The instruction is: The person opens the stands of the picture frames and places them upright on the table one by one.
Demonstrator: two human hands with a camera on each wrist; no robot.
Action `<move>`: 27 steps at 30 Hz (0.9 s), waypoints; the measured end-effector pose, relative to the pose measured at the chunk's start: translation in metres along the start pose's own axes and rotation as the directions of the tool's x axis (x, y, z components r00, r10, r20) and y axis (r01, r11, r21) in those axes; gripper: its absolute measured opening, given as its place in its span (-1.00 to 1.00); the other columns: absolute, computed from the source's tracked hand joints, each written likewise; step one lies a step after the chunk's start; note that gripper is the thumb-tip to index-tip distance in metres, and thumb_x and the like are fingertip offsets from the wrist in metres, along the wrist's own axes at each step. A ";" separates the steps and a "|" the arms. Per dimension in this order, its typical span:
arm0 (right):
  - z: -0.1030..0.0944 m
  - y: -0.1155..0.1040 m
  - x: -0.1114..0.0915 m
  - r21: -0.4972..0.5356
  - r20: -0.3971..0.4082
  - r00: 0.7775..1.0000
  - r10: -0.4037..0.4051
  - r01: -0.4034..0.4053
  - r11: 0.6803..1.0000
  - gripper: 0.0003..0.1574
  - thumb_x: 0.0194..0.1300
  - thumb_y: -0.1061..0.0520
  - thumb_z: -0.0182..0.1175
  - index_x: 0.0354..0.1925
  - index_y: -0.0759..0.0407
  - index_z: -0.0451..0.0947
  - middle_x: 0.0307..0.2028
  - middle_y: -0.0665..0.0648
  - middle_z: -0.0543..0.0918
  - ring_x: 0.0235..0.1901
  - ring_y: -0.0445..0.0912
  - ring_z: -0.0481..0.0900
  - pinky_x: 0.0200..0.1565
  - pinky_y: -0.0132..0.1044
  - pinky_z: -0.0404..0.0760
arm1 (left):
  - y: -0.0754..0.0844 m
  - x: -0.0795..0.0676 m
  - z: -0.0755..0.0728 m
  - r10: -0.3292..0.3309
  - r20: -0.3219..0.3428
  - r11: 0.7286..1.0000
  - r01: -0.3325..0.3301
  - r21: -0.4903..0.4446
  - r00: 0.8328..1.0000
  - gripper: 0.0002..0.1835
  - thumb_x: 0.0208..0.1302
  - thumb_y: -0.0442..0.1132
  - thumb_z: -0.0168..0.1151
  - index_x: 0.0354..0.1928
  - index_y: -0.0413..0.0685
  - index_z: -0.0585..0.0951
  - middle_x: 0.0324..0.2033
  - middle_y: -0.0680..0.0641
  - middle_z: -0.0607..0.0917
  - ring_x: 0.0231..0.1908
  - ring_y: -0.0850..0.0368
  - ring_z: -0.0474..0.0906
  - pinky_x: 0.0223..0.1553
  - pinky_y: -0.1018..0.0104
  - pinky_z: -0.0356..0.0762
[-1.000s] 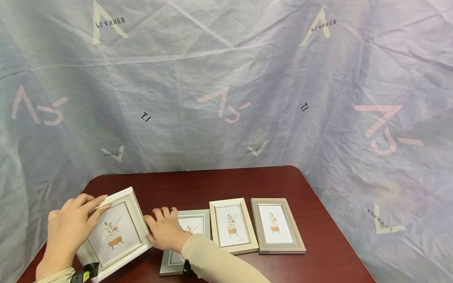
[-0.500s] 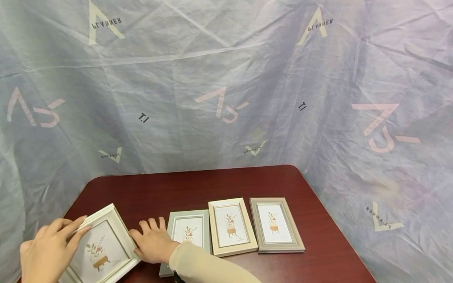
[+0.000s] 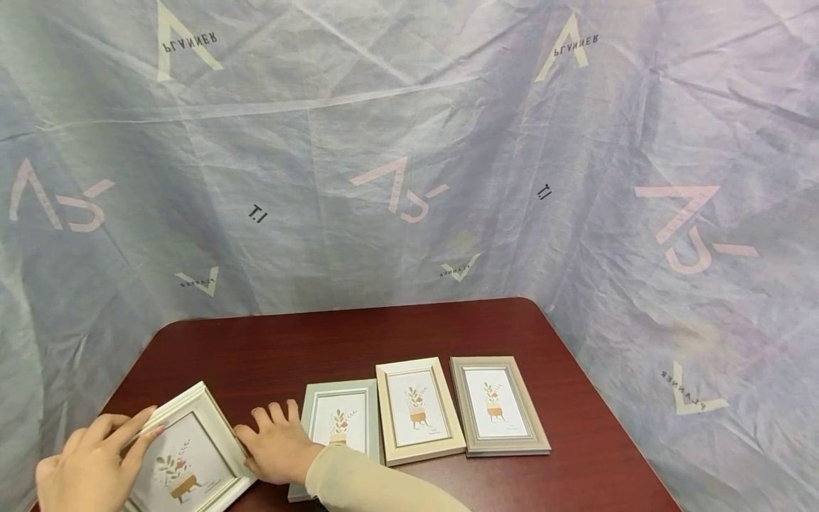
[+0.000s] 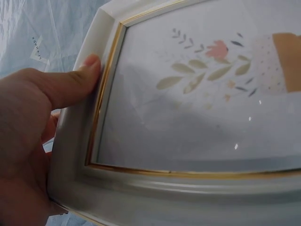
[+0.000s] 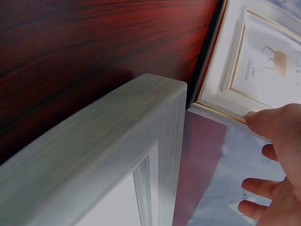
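Note:
At the table's left, a white picture frame (image 3: 220, 441) with a gold inner line is tilted up off the tabletop. My left hand (image 3: 92, 459) grips its upper left edge; the left wrist view shows the thumb (image 4: 77, 87) on the front moulding and other fingers partly hidden behind. On the frame's right edge is my right hand (image 3: 278, 444), its thumb (image 5: 270, 120) on the rim and the other visible fingers spread away. One right finger seems hidden behind the rim. Beneath the right forearm lies a grey-green picture frame (image 3: 372, 405), partly covered.
A cream picture frame (image 3: 452, 419) and a taupe picture frame (image 3: 530, 412) lie face up to the right of the grey-green one. All are on a dark red wooden table (image 3: 333, 341). A grey printed cloth (image 3: 307, 156) hangs around its back and sides.
Both hands have moved left and toward the near edge with the white picture frame, mostly in the first half second. The grey-green picture frame is less covered. The other frames stay put.

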State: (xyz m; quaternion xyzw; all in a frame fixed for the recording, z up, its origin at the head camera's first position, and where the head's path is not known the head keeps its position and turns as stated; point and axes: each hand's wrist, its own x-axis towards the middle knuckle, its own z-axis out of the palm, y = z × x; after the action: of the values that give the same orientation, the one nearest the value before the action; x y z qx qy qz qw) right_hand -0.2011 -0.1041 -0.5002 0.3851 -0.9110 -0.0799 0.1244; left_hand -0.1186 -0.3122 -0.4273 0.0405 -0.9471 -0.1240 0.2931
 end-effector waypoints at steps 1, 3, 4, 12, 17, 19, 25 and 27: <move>0.000 0.000 0.000 0.001 -0.002 1.000 0.001 -0.001 1.000 -0.38 0.32 -0.40 0.13 0.30 -0.42 0.32 0.20 -0.15 0.32 0.18 -0.18 0.23 0.17 -0.10 0.20 | 0.000 0.000 0.000 -0.002 -0.001 1.000 0.002 -0.003 1.000 -0.50 0.36 0.11 0.22 -0.01 -0.23 0.69 -0.26 -0.09 0.57 -0.31 -0.16 0.45 -0.42 -0.10 0.28; 0.000 0.000 0.000 0.004 -0.005 1.000 0.002 -0.002 1.000 -0.38 0.32 -0.40 0.13 0.29 -0.42 0.32 0.20 -0.15 0.33 0.18 -0.18 0.23 0.17 -0.10 0.20 | 0.000 0.001 0.001 -0.008 0.008 1.000 0.008 -0.004 1.000 -0.50 0.37 0.11 0.22 0.01 -0.22 0.69 -0.25 -0.09 0.57 -0.29 -0.16 0.45 -0.39 -0.12 0.26; 0.001 0.001 0.000 0.004 -0.007 1.000 0.004 -0.003 1.000 -0.38 0.32 -0.40 0.13 0.29 -0.42 0.32 0.20 -0.15 0.33 0.17 -0.18 0.24 0.17 -0.11 0.20 | 0.000 0.001 0.001 -0.007 0.008 1.000 0.007 -0.003 1.000 -0.51 0.36 0.10 0.23 0.01 -0.21 0.69 -0.24 -0.09 0.57 -0.28 -0.17 0.45 -0.39 -0.12 0.27; 0.002 0.002 0.000 0.010 0.001 1.000 0.015 -0.015 1.000 -0.35 0.33 -0.40 0.12 0.33 -0.43 0.29 0.20 -0.16 0.33 0.18 -0.18 0.24 0.18 -0.11 0.20 | -0.001 0.007 0.001 -0.014 0.065 1.000 0.013 0.009 0.998 -0.55 0.30 0.05 0.31 0.03 -0.16 0.67 -0.21 -0.14 0.61 -0.24 -0.22 0.47 -0.37 -0.22 0.26; 0.002 0.002 -0.001 0.008 0.017 1.000 0.010 -0.010 1.000 -0.34 0.33 -0.40 0.12 0.34 -0.44 0.27 0.21 -0.17 0.33 0.19 -0.18 0.24 0.18 -0.11 0.20 | -0.001 0.008 0.001 -0.062 0.153 0.997 0.055 0.049 0.986 -0.51 0.31 0.11 0.27 0.06 -0.11 0.59 -0.11 -0.22 0.61 -0.15 -0.25 0.44 -0.27 -0.30 0.23; 0.002 0.002 -0.002 0.012 0.023 1.000 0.007 -0.007 1.000 -0.34 0.33 -0.40 0.12 0.35 -0.44 0.27 0.21 -0.16 0.32 0.19 -0.18 0.23 0.18 -0.11 0.21 | -0.001 0.008 0.002 -0.077 0.175 0.996 0.067 0.062 0.981 -0.49 0.32 0.14 0.25 0.07 -0.11 0.57 -0.07 -0.24 0.59 -0.12 -0.26 0.42 -0.24 -0.30 0.22; 0.003 0.002 -0.003 0.029 0.038 0.999 -0.003 0.002 1.000 -0.34 0.35 -0.39 0.11 0.36 -0.45 0.26 0.22 -0.16 0.32 0.21 -0.18 0.22 0.19 -0.11 0.21 | -0.001 0.006 0.002 -0.082 0.172 0.996 0.074 0.053 0.982 -0.51 0.31 0.14 0.25 0.07 -0.08 0.57 -0.08 -0.22 0.60 -0.12 -0.24 0.42 -0.25 -0.28 0.20; 0.003 0.003 -0.003 0.029 0.041 0.999 -0.006 0.004 1.000 -0.33 0.34 -0.39 0.11 0.36 -0.45 0.25 0.22 -0.16 0.31 0.21 -0.19 0.22 0.20 -0.11 0.20 | -0.001 0.006 0.001 -0.081 0.170 0.996 0.073 0.053 0.982 -0.51 0.30 0.13 0.27 0.07 -0.08 0.57 -0.09 -0.22 0.60 -0.12 -0.24 0.42 -0.25 -0.28 0.20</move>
State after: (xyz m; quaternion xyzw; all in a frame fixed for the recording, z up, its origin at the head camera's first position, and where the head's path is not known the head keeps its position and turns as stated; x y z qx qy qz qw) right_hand -0.2018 -0.0997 -0.5030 0.3874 -0.9134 -0.0750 0.0997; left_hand -0.1244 -0.3137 -0.4255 0.0729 -0.9692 -0.1162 0.2043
